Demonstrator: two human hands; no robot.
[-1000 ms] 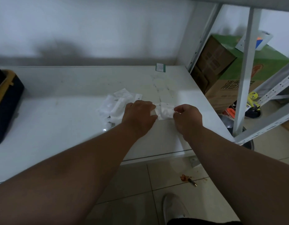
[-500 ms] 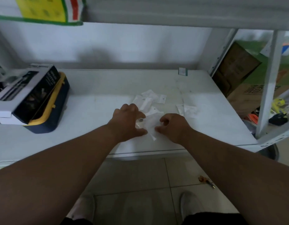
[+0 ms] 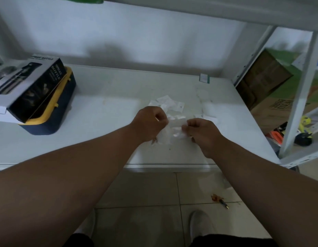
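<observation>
From my remote seat I look down over both forearms at the white shelf board [image 3: 104, 122], and I place everything against it. Above the board's front middle, the left hand [image 3: 151, 122] and the right hand [image 3: 202, 132] hold one small clear packet [image 3: 175, 124] between them. Each hand has its fingers curled in and pinches one end of it, the left hand the left end and the right hand the right end. The packet is lifted off the board's surface and hangs crumpled below the fingers. What is inside it is too blurred for me to tell.

Just behind the hands, towards the board's middle, a loose pile of packets [image 3: 169, 106] lies flat. A few more packets [image 3: 208, 107] lie nearer the board's right edge. At the board's back right corner a small green-edged card [image 3: 204, 78] stands against the wall. On the board's left end sits a navy and yellow case [image 3: 53, 120] with a dark printed box [image 3: 28, 86] lying on top of it.

Past the board's right edge a cardboard carton [image 3: 265, 81] stands behind a white upright post [image 3: 301, 90]. Below the board's front edge, on the tiled floor, I see a pen [image 3: 224, 205] and a pale shoe [image 3: 201, 223].
</observation>
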